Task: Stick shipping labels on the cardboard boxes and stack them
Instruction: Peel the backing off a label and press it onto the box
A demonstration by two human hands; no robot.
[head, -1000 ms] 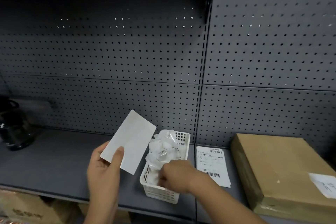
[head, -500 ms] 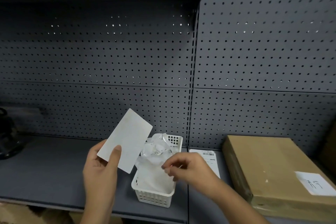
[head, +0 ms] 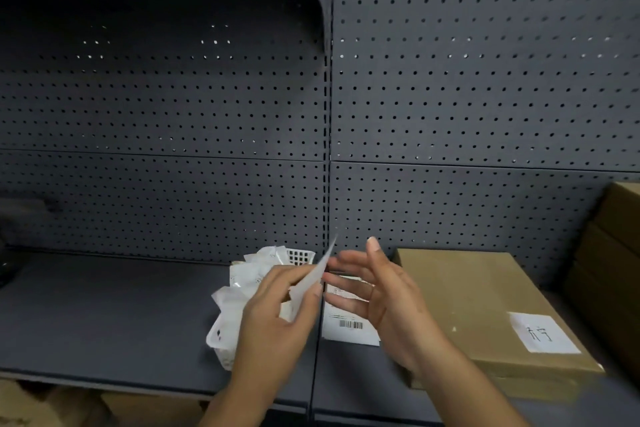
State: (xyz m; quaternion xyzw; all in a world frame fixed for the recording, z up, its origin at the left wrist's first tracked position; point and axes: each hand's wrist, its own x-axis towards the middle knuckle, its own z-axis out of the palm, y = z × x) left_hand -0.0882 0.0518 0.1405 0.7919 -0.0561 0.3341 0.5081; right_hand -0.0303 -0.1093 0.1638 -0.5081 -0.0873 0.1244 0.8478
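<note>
My left hand (head: 277, 315) pinches a white shipping label (head: 317, 274), held almost edge-on above the shelf. Just right of it, my right hand (head: 377, 295) hovers with fingers spread and nothing in it. A flat cardboard box (head: 485, 295) lies on the shelf to the right, with a small white handwritten label (head: 542, 333) near its front right corner. Several printed labels (head: 349, 326) with barcodes lie on the shelf between the hands and the box, partly hidden by my right hand.
A white plastic basket (head: 301, 256) stuffed with crumpled backing papers (head: 239, 284) stands behind my left hand. More cardboard boxes (head: 613, 270) are stacked at the far right. The grey shelf (head: 104, 315) has a perforated back panel. A dark object sits at the far left edge.
My right hand left the basket and opened beside the label. My left hand brought the label rightwards and turned it edge-on. The view shifted to the right.
</note>
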